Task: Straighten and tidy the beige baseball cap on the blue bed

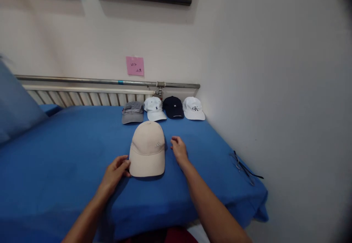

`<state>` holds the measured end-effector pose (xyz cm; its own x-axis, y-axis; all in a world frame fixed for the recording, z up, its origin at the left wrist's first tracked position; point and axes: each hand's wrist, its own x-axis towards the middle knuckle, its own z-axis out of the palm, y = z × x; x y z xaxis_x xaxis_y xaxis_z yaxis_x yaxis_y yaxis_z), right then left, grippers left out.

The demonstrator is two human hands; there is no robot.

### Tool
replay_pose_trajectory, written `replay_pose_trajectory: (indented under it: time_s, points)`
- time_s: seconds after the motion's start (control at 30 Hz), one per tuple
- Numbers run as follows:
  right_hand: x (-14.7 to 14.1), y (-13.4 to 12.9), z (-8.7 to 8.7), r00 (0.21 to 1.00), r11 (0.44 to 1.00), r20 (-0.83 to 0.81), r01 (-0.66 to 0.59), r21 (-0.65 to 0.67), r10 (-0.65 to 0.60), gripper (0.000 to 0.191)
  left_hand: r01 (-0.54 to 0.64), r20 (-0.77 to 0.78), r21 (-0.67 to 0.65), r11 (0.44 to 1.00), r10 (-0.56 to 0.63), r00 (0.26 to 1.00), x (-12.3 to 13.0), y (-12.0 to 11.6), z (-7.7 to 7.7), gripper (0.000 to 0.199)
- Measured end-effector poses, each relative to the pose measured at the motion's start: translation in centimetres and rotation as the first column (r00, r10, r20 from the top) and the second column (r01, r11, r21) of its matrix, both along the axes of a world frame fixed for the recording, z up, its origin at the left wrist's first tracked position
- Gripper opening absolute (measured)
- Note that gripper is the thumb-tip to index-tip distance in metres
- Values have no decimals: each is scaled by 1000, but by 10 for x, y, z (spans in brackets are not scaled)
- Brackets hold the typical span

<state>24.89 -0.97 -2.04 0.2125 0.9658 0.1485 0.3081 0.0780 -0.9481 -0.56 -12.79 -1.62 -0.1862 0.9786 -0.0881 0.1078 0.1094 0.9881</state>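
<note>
A beige baseball cap [147, 149] with a small embroidered logo lies on the blue cloth, its brim toward me. My left hand [114, 171] is at the brim's left edge, thumb and fingers closed on it. To the right of the cap, my right hand [178, 149] hovers apart from it, fingers loosely bent and holding nothing. Behind the cap a row of caps stands against the wall side: a grey cap [132, 113], a white cap with a dark emblem [154, 109], a black cap [173, 107] and a white cap with CK lettering [193, 108].
The blue cloth [68, 155] covers the bed-like surface. Eyeglasses [244, 168] lie at its right edge beside the wall. A radiator [96, 97] and metal pipe [96, 80] run along the back, below a pink note [135, 66]. A light-blue object [16, 103] rises at left.
</note>
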Motion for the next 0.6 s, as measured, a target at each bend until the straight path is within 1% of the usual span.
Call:
replay_pose_trajectory:
  time_s: [0.1, 0.17, 0.2, 0.27, 0.33, 0.37, 0.47, 0.53, 0.6]
  points:
    - [-1, -25, -2, 992, 993, 93, -91, 75, 84, 12, -114, -97, 103, 988, 124, 988, 4, -10, -7, 48]
    - [0, -47, -4, 979, 979, 145, -160, 123, 142, 16, -149, -147, 163, 975, 173, 974, 4, -17, -10, 44]
    - [0, -58, -5, 971, 970, 168, -196, 142, 172, 19, -148, -177, 192, 970, 182, 967, 3, -21, -11, 43]
    - [3, -79, -6, 951, 949, 209, -264, 171, 227, 25, -94, -261, 247, 964, 160, 952, 1, -28, -14, 42]
    - [5, -96, -6, 931, 928, 243, -320, 188, 272, 33, 13, -385, 315, 949, 115, 916, -2, -33, -18, 43]
    - [5, -103, -6, 917, 917, 275, -348, 195, 290, 38, 70, -454, 348, 935, 103, 885, -3, -34, -20, 44]
    - [4, -116, -5, 836, 880, 452, -433, 196, 311, 50, 190, -641, 410, 892, 133, 756, -2, -35, -27, 44]
    - [1, -121, -2, 749, 858, 591, -483, 177, 300, 52, 241, -730, 413, 878, 161, 664, 2, -34, -30, 45]
    - [-2, -125, 1, 666, 844, 689, -515, 148, 285, 52, 283, -790, 405, 869, 177, 587, 7, -34, -31, 47]
